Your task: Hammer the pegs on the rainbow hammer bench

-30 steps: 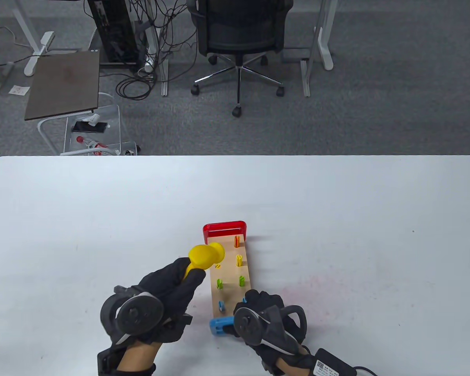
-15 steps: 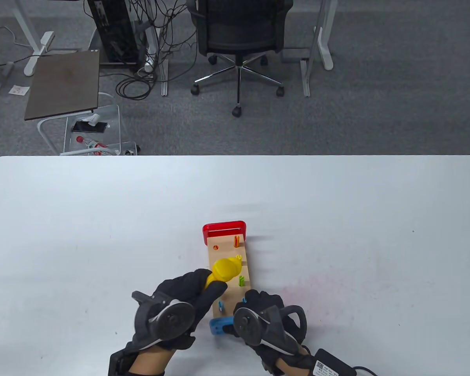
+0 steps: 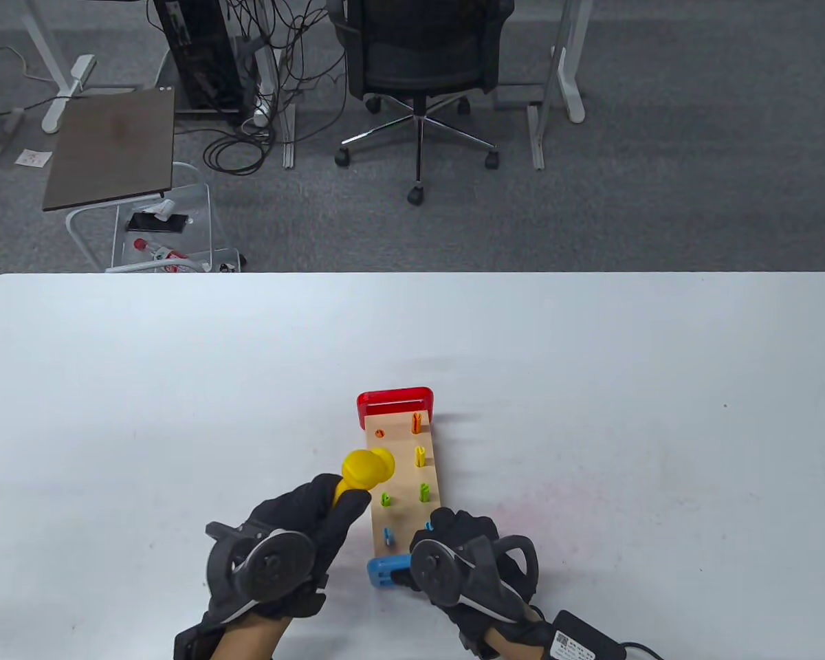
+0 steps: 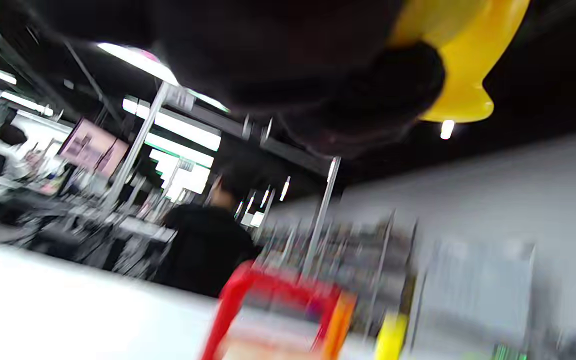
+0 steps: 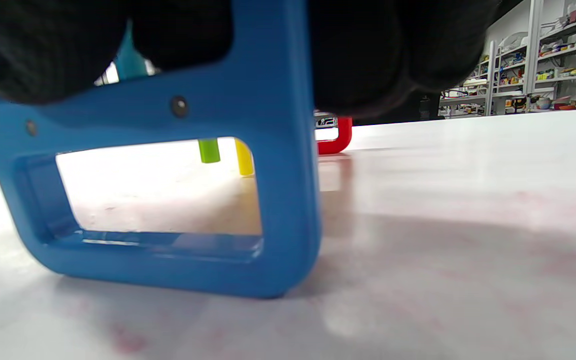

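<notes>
So that the bench [image 3: 402, 481] does not skid under blows, the right hand [image 3: 464, 550] grips its blue end leg [image 3: 387, 571] at the lower middle of the table view, pressing it onto the white worktop [image 3: 591, 344], while its red end [image 3: 394, 401] points up the frame. The left hand [image 3: 302, 522], just left of the bench, is clamped on the yellow hammer [image 3: 366, 469], whose head hangs over the bench's left row, probably raised for a strike on the green peg [image 3: 386, 498] or its neighbours

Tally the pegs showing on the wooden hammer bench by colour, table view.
Orange slotted pegs: 2
Yellow slotted pegs: 1 (yellow toy hammer may hide another)
Green slotted pegs: 2
Blue slotted pegs: 2
Total on wooden hammer bench: 7
</notes>
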{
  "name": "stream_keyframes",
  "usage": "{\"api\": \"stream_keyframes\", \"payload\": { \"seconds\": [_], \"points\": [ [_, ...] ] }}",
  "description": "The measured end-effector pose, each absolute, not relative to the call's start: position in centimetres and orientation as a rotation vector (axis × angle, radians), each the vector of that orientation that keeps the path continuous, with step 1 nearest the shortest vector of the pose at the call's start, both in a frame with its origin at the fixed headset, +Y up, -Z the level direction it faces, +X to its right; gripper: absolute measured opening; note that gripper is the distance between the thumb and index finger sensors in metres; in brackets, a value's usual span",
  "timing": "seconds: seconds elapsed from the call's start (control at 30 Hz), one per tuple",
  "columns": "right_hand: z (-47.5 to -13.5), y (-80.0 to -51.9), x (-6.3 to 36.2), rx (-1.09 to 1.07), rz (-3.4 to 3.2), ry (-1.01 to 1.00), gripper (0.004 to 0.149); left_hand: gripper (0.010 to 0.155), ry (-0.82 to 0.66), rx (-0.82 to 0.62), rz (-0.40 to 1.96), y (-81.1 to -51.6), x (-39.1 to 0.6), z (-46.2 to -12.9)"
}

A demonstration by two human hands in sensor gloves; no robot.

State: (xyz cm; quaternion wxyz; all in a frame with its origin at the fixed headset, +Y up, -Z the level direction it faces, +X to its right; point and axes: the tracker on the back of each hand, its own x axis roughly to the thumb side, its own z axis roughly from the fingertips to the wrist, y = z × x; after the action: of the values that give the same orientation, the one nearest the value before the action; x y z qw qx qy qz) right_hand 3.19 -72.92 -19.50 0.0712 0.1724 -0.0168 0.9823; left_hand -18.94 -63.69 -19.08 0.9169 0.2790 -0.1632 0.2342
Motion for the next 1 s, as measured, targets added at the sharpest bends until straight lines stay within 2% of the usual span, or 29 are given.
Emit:
{"api": "stream_keyframes", "payload": {
  "seconds": [0.1,0.17,0.23,0.3,0.33,0.37,0.4,0.43,0.47,0.57,0.63,0.7,0.77,0.8,0.83,0.87,0.9,0.93,0.97,1.0],
  "points": [
    [-19.5,-72.9,3.2,0.515,2.952,-0.048,0.043,0.072,-0.371,0.694,0.63,-61.5,-19.4,-17.8],
    [-19.5,-72.9,3.2,0.514,2.953,-0.048,0.043,0.072,-0.383,0.744,0.577,-61.4,-19.4,-17.5],
    [-19.5,-72.9,3.2,0.514,2.952,-0.047,0.043,0.071,-0.368,0.671,0.462,-62.9,-18.9,-18.6],
    [-19.5,-73.0,3.2,0.515,2.949,-0.047,0.043,0.07,-0.292,0.193,0.258,-67.5,-17.1,-21.8],
    [-19.5,-73.0,3.2,0.516,2.95,-0.047,0.043,0.069,-0.187,-0.243,0.025,-71.3,-16.2,-23.1],
    [-19.5,-72.9,3.2,0.513,2.948,-0.045,0.043,0.068,-0.285,-0.117,0.136,-70.4,-17.1,-22.4],
    [-19.5,-72.9,3.2,0.515,2.947,-0.043,0.043,0.069,-0.328,0.152,0.273,-70.1,-17.1,-22.3],
    [-19.5,-72.9,3.2,0.517,2.947,-0.046,0.043,0.069,-0.358,0.28,0.312,-68.3,-17.0,-22.0],
    [-19.5,-72.9,3.2,0.519,2.947,-0.046,0.043,0.069,-0.339,0.345,0.276,-67.0,-17.2,-21.3],
    [-19.5,-73.0,3.2,0.52,2.947,-0.046,0.043,0.07,-0.369,0.635,0.396,-62.9,-17.8,-19.2],
    [-19.5,-73.0,3.2,0.519,2.946,-0.045,0.043,0.07,-0.39,0.707,0.518,-61.6,-18.3,-18.4],
    [-19.5,-73.0,3.2,0.518,2.948,-0.045,0.043,0.07,-0.403,0.726,0.552,-61.6,-18.5,-18.2],
    [-19.5,-73.0,3.2,0.52,2.946,-0.045,0.043,0.069,-0.414,0.651,0.478,-63.1,-18.0,-19.2],
    [-19.5,-73.0,3.2,0.52,2.947,-0.046,0.043,0.069,-0.409,0.506,0.387,-64.6,-17.4,-20.4],
    [-19.5,-73.0,3.2,0.519,2.948,-0.047,0.043,0.068,-0.351,0.24,0.247,-67.1,-16.4,-21.9],
    [-19.5,-73.0,3.2,0.518,2.948,-0.045,0.043,0.067,-0.201,-0.119,-0.028,-70.4,-15.6,-22.8],
    [-19.5,-72.9,3.2,0.515,2.949,-0.047,0.043,0.066,-0.234,-0.071,-0.047,-70.8,-16.2,-22.0],
    [-19.5,-72.9,3.2,0.519,2.948,-0.044,0.043,0.068,-0.391,0.258,0.206,-70.3,-16.0,-22.3],
    [-19.5,-72.9,3.2,0.52,2.949,-0.046,0.043,0.067,-0.417,0.28,0.234,-68.9,-15.4,-22.4],
    [-19.5,-72.9,3.2,0.522,2.948,-0.047,0.043,0.068,-0.351,0.256,0.207,-67.9,-15.8,-21.5]
  ]
}}
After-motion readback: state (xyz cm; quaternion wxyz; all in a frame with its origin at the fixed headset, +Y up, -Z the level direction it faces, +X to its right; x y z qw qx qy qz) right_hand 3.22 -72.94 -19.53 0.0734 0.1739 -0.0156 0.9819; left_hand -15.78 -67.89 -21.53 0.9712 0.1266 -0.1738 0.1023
